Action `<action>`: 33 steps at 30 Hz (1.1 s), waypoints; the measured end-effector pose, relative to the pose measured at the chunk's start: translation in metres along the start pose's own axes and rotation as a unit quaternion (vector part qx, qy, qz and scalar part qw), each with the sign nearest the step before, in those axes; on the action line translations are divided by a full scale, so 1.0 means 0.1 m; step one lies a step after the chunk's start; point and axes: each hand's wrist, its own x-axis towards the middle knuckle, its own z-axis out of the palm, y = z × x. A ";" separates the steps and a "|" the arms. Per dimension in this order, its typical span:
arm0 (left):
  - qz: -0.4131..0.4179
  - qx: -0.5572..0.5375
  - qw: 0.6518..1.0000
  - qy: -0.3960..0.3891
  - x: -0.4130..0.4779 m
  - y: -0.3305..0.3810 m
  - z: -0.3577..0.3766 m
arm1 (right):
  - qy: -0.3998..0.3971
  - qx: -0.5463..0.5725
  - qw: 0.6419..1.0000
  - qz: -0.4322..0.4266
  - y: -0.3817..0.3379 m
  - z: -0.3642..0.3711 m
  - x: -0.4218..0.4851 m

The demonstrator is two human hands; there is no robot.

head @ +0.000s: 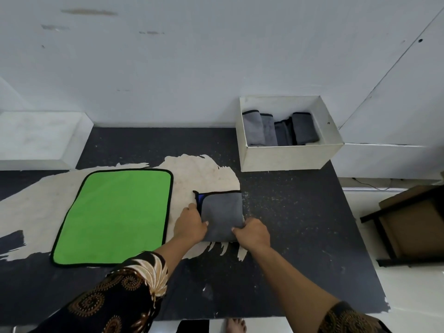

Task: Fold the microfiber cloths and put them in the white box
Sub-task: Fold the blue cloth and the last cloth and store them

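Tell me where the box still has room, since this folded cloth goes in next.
Inside the white box, bare floor shows along the right wall, beside the folded cloths, which pack the left and middle. On the table, the stretch between the box and the grey cloth is bare; the green cloth fills the left.

The left hand (191, 223) and right hand (252, 230) hide the near edge of the folded grey cloth (222, 212), so their grip underneath cannot be judged. At five o'clock, a bare foot (236, 326) is cut by the bottom edge (toes unseen). In the white box (286, 158) at one o'clock, the near wall hides the lower ends of the stored cloths (280, 129).
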 end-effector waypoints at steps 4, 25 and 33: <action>0.010 0.018 1.000 -0.021 -0.04 0.06 0.00 | -0.004 0.063 0.998 0.017 0.04 -0.07 0.01; 0.266 0.283 0.920 -0.055 -0.46 0.19 0.43 | 0.010 -0.250 0.933 -0.261 0.29 -0.15 -0.26; 0.223 0.373 0.898 -0.075 -0.45 0.13 0.43 | -0.026 -0.328 0.927 -0.180 0.71 -0.21 0.09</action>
